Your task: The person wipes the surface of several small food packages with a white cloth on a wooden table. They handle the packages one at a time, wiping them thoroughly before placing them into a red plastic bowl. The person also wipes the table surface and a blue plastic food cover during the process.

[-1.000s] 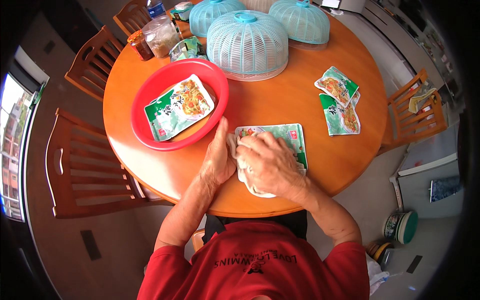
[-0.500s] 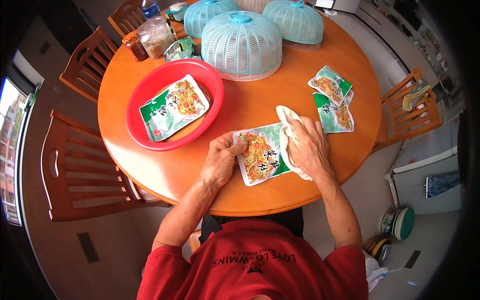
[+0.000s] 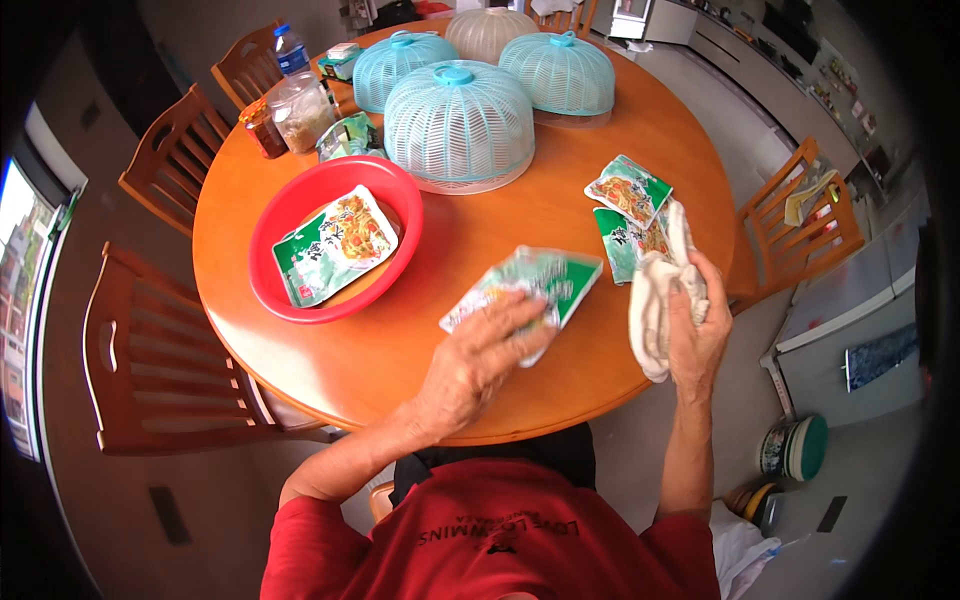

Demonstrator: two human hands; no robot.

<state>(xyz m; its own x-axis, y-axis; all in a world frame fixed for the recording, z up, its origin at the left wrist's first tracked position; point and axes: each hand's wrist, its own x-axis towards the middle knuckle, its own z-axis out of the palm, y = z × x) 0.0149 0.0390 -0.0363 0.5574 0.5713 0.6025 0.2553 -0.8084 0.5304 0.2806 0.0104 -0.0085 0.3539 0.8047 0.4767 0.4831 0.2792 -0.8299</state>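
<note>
My left hand (image 3: 478,360) reaches across a green and white food packet (image 3: 570,283) printed with noodles. Its fingers lie over the packet's near part and the thumb is hidden; both are smeared by motion. Off to the right, my right hand (image 3: 703,325) grips a bunched cream cloth (image 3: 655,305), apart from that packet. Just beyond the cloth, several similar packets (image 3: 630,190) overlap on the table, partly covered by it. At the left stands a red basin (image 3: 265,250), with another such packet (image 3: 335,245) lying in it.
Blue mesh food covers (image 3: 460,125) stand at the back of the round wooden table (image 3: 450,225). Behind the basin are a clear jar (image 3: 302,112), a red-lidded jar (image 3: 262,128) and a water bottle (image 3: 291,50). Wooden chairs (image 3: 170,350) surround the table.
My right hand has lifted the cloth off the packet and moved right. My left hand has shifted from the packet's left edge to over its face, and the packet has turned.
</note>
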